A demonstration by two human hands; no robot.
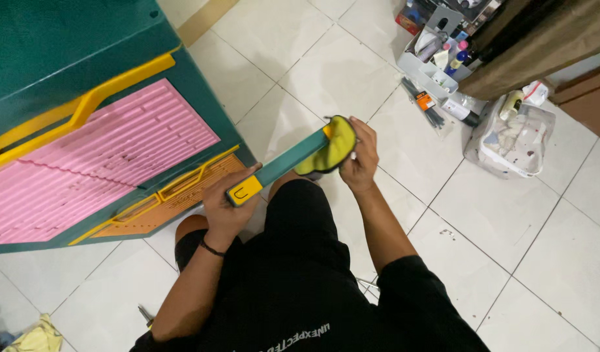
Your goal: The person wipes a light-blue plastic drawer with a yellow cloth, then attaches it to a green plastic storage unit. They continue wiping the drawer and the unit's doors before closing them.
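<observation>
Bar (284, 164) slanting upward toward right hand (360, 163)

floor (495, 261): pale glossy tiles, grey grout | left: green cabinet (65, 58), pink ribbed panel (98, 163), yellow trim | top right: grey organiser tray (430, 75), brown furniture (548, 39)

Home rm: white tile floor (509, 261), toiletries organiser (437, 65), plastic cabinet (85, 78).

White tiled floor (509, 261) under green cabinet (65, 58)
</observation>
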